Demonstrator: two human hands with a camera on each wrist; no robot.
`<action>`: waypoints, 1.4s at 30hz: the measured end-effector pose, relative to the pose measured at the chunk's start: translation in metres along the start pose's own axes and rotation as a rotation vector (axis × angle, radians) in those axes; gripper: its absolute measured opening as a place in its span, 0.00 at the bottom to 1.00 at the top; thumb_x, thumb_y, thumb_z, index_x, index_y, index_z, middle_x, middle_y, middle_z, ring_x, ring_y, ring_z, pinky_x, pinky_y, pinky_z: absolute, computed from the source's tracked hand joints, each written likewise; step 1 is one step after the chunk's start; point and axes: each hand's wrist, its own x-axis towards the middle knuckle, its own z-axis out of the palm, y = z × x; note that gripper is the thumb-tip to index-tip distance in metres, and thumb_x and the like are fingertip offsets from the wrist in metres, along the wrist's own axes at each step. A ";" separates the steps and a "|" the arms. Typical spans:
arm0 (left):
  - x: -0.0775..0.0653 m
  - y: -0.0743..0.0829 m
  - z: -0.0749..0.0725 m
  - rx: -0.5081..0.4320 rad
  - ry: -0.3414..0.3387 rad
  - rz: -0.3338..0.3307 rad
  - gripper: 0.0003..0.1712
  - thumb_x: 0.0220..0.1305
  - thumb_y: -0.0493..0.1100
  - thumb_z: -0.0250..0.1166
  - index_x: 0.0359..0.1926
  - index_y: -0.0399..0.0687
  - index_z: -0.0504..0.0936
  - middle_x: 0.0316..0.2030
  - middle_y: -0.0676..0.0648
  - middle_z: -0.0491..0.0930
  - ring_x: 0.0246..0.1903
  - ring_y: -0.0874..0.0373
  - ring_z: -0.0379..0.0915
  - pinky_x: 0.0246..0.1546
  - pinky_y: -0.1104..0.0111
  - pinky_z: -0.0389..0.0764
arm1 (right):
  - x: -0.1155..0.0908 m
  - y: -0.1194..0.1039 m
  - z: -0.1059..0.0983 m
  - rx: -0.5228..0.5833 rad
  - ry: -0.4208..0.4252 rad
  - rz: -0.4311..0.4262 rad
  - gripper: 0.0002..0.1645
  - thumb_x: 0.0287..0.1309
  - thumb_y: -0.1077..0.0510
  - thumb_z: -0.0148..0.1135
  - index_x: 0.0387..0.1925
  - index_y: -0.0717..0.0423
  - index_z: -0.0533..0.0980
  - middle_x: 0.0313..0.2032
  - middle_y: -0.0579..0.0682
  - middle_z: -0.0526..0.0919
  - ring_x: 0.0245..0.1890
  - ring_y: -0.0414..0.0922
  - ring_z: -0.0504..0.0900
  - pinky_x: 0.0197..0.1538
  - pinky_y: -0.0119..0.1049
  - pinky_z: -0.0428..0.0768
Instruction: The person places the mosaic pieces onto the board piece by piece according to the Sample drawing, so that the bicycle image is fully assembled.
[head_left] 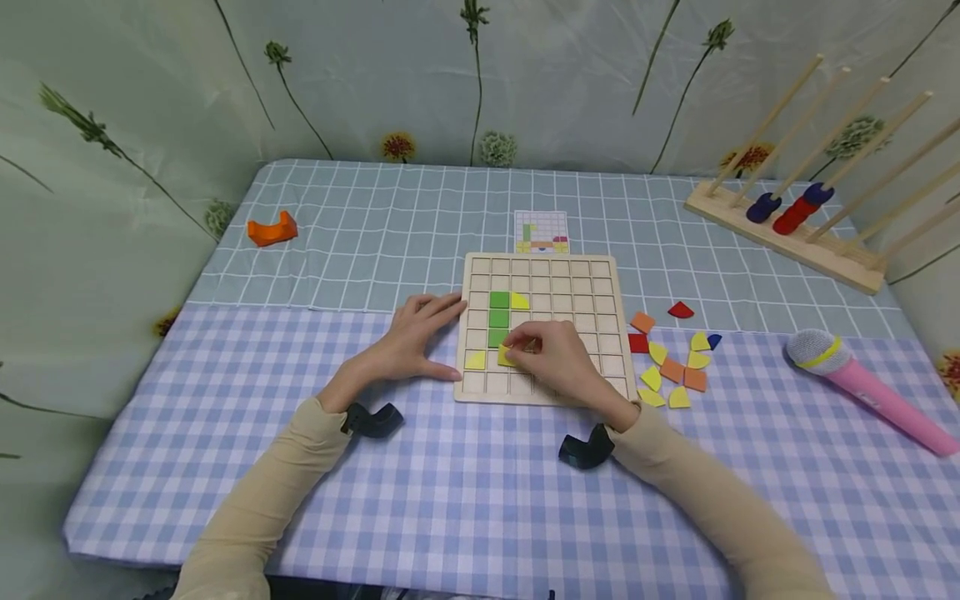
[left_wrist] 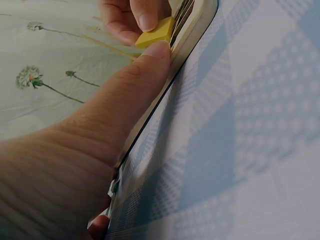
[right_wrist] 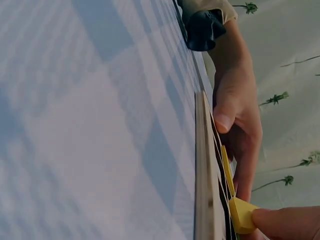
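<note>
My right hand (head_left: 555, 354) pinches a yellow tile (right_wrist: 242, 216) between thumb and fingers, tilted low over the wooden grid board (head_left: 547, 396). It is just below a column of three green square tiles (head_left: 498, 317). One yellow quarter-circle tile (head_left: 519, 301) lies beside the top green square, and another yellow tile (head_left: 475, 360) sits in a cell near the board's lower left. My left hand (head_left: 416, 337) touches the board's left edge, fingers spread and thumb (left_wrist: 135, 75) along the rim. The held tile's underside is hidden in the head view.
Loose yellow, orange, red and blue tiles (head_left: 672, 371) lie right of the board. A printed pattern card (head_left: 542, 225) touches its back edge. Farther right are a pink microphone (head_left: 877, 400) and a wooden peg stand (head_left: 787, 237) with rings. An orange curved piece (head_left: 272, 229) lies back left.
</note>
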 end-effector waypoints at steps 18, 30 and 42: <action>0.001 0.001 -0.004 0.014 0.000 0.004 0.59 0.42 0.60 0.74 0.72 0.47 0.55 0.73 0.45 0.51 0.66 0.45 0.46 0.60 0.48 0.53 | -0.004 -0.006 0.013 -0.186 0.058 -0.116 0.03 0.49 0.60 0.66 0.25 0.52 0.84 0.25 0.45 0.85 0.25 0.37 0.76 0.33 0.30 0.72; 0.001 0.003 -0.001 0.006 0.006 0.013 0.60 0.41 0.60 0.75 0.72 0.47 0.55 0.73 0.45 0.52 0.66 0.44 0.46 0.60 0.48 0.52 | -0.019 -0.004 -0.009 -0.282 0.075 -0.111 0.04 0.50 0.59 0.66 0.28 0.53 0.85 0.28 0.47 0.86 0.28 0.41 0.79 0.34 0.34 0.74; 0.000 0.001 0.000 -0.003 0.003 0.006 0.60 0.41 0.60 0.75 0.72 0.49 0.54 0.73 0.46 0.51 0.66 0.45 0.45 0.62 0.48 0.50 | -0.045 0.025 -0.060 -0.375 0.153 -0.039 0.05 0.49 0.63 0.66 0.30 0.57 0.85 0.27 0.50 0.86 0.20 0.40 0.69 0.22 0.29 0.62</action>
